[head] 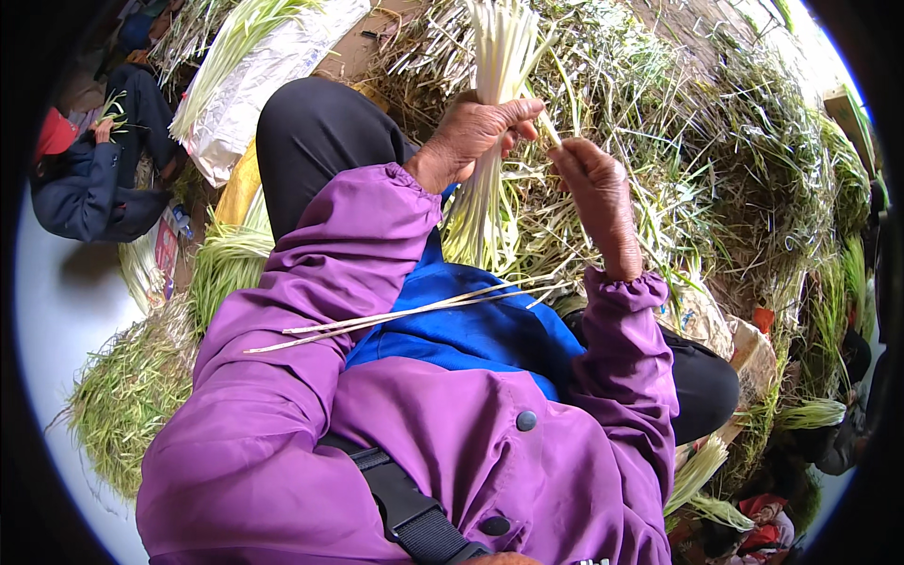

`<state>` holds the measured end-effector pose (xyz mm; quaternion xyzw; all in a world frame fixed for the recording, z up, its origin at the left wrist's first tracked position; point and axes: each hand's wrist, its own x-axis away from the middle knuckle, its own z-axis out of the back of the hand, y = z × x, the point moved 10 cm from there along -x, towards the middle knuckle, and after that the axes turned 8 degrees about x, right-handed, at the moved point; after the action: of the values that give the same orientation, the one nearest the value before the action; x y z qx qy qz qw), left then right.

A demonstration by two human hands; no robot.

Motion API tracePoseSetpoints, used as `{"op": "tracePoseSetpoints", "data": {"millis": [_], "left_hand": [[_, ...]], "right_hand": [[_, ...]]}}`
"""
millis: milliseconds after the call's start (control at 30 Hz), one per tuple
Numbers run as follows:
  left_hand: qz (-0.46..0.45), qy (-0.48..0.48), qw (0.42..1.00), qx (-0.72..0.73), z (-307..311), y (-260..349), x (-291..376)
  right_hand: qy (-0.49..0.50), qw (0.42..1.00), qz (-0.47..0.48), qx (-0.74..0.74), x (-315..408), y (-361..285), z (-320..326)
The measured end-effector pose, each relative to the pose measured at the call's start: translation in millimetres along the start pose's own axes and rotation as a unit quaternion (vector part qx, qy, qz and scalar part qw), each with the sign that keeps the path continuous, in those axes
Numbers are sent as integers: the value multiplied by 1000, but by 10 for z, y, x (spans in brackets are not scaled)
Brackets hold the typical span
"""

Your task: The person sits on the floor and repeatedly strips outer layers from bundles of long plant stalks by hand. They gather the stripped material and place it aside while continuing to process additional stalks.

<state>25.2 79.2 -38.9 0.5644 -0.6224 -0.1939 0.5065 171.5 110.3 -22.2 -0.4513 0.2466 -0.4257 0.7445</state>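
Observation:
My left hand point(480, 131) is closed around a bundle of pale yellow-green plant stalks point(498, 53), held upright above my lap, with its loose ends fanning out above and below the fist. Just right of it, my right hand point(590, 180) pinches one pale stalk point(547, 127) between thumb and fingers; its other end reaches the bundle. A few thin, dry stalks point(409, 311) lie across the blue cloth point(466, 339) on my lap and over my left sleeve.
A large heap of green and dry trimmings point(635, 120) spreads ahead and to the right. Long stalks lie on a white woven sack point(282, 67) at upper left. Another cut pile point(134, 402) is at lower left. A person in dark clothes point(99, 183) sits at far left.

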Motion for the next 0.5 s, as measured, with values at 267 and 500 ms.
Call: {"op": "tracePoseSetpoints", "data": {"millis": [267,500], "left_hand": [[5,-37,999,-33,-39,-163,-21],[-111,-35,991,66,111,163,-105]], "right_hand": [[-81,913,-164,-365,26,257,-369],[90,893,-181,-402,-214,707,149]]}}
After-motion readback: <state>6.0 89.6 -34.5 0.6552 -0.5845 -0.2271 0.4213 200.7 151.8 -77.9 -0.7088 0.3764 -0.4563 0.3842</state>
